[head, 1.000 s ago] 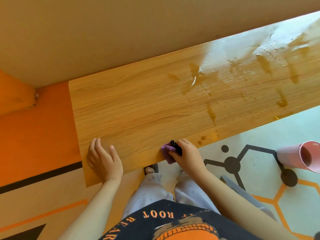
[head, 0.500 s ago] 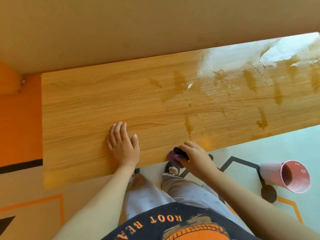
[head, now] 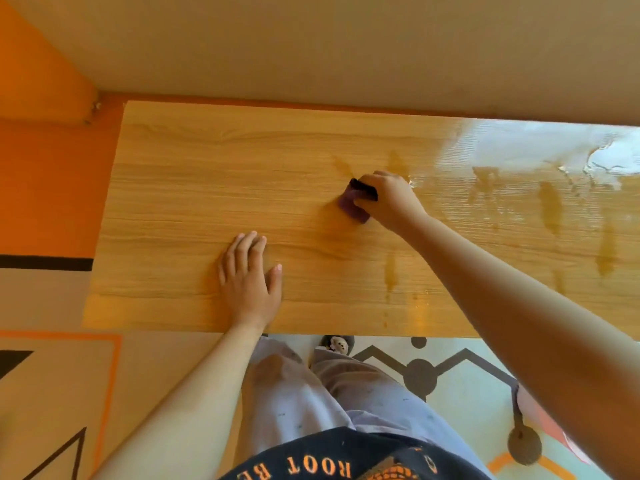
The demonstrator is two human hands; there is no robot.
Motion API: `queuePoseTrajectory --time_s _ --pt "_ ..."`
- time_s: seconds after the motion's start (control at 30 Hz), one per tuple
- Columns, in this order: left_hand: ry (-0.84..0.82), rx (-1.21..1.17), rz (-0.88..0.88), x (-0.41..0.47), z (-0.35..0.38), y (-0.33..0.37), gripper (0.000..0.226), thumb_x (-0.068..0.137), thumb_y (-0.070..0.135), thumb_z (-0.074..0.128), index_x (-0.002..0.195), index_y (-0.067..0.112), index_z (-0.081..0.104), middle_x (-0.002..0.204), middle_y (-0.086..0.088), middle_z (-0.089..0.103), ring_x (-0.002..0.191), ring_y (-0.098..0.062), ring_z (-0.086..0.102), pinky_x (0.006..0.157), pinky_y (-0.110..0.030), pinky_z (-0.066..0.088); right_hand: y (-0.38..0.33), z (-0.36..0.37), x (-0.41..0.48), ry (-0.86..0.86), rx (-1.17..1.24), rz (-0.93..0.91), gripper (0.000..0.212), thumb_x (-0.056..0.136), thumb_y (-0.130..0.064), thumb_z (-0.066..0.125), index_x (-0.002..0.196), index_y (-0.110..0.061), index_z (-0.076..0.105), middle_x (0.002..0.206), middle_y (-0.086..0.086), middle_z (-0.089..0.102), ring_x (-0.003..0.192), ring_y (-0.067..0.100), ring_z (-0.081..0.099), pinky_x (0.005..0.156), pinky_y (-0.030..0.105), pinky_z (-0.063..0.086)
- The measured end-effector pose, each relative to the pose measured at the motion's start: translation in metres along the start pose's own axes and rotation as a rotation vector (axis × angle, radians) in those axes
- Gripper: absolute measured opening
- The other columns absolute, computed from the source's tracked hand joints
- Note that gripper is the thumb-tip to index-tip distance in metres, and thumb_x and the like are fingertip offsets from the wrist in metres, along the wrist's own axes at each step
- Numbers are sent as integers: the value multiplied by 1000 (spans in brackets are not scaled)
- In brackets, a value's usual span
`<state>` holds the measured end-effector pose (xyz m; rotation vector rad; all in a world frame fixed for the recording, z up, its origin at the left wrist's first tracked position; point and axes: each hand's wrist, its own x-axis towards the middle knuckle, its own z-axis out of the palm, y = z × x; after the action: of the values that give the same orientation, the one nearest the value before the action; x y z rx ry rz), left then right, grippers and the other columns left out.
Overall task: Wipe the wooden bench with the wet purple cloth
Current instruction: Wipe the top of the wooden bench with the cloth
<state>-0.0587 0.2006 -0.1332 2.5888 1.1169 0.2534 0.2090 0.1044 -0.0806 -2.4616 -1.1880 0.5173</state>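
The wooden bench (head: 194, 188) runs across the view against a beige wall. My right hand (head: 389, 199) grips the purple cloth (head: 351, 204) and presses it on the bench top near the middle; part of the cloth is hidden under my fingers. My left hand (head: 249, 277) lies flat on the wood nearer the front edge, fingers together, holding nothing. Wet streaks and a shiny wet patch (head: 540, 157) cover the bench's right part.
The bench's left end stops near an orange wall (head: 41, 181). Patterned floor (head: 460, 372) lies below the front edge, with my legs and a slipper (head: 337, 342) close to it. A pink cup (head: 540, 414) shows partly behind my right forearm.
My right hand has carried the cloth from the bench's front edge up onto the middle of the top. My left hand rests further right and in from the bench's left end. The view has shifted.
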Motion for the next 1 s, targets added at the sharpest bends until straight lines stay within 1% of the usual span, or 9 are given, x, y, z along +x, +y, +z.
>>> queuePoseTrajectory --time_s 0.1,0.2,0.3,0.47,0.63,0.77,0.83,0.9,1.0 --pt "-7 9 5 0 -1 1 52 89 38 43 133 12 51 144 -7 47 138 -28 34 111 -47 24 -2 2 -13 -12 20 -38 22 85 -21 64 105 -15 66 96 4 58 90 24 56 71 26 39" --pt "9 11 5 0 -2 2 52 88 38 44 132 11 52 144 -7 47 138 -28 35 110 -48 26 -5 11 -56 -82 45 -121 20 83 -19 66 103 -15 67 96 4 59 90 24 56 75 31 45" --pt "21 6 18 0 -2 3 52 87 39 46 130 10 54 142 -8 49 136 -29 37 109 -49 27 -8 24 -109 -158 66 -207 16 83 -20 67 98 -12 68 90 5 60 85 25 56 71 39 51" --pt "15 6 14 0 -2 3 53 88 41 45 130 10 54 142 -8 49 135 -30 38 107 -50 29 -8 39 -155 -228 91 -224 17 81 -22 66 96 -14 67 86 2 60 83 22 56 65 40 52" --pt "13 10 10 1 0 3 53 87 40 47 130 10 54 142 -9 49 136 -30 38 108 -49 27 -9 30 -105 -181 81 -244 15 85 -22 63 95 -12 68 85 5 59 82 26 56 67 41 51" --pt "11 18 7 1 -1 3 53 88 40 47 131 10 53 143 -9 48 136 -30 37 108 -49 28 -8 11 -29 -97 32 -203 22 87 -19 64 108 -11 68 97 9 61 95 27 55 76 35 46" --pt "9 17 6 2 -1 4 53 88 40 47 131 9 54 142 -9 49 136 -30 37 107 -49 28 -3 2 16 -45 7 -159 25 88 -18 62 111 -12 67 100 9 61 96 28 55 76 32 43" --pt "3 22 0 2 -1 4 54 88 41 46 131 9 54 142 -9 49 136 -30 37 108 -49 28 2 -7 58 12 -12 -118 25 88 -16 61 112 -13 66 104 11 61 96 30 56 76 33 44" --pt "-13 26 -10 2 -1 4 54 89 42 44 132 11 53 143 -9 48 137 -30 37 108 -50 28 7 -21 105 78 -37 -47 24 88 -12 59 110 -13 66 110 12 62 102 30 56 83 38 48"
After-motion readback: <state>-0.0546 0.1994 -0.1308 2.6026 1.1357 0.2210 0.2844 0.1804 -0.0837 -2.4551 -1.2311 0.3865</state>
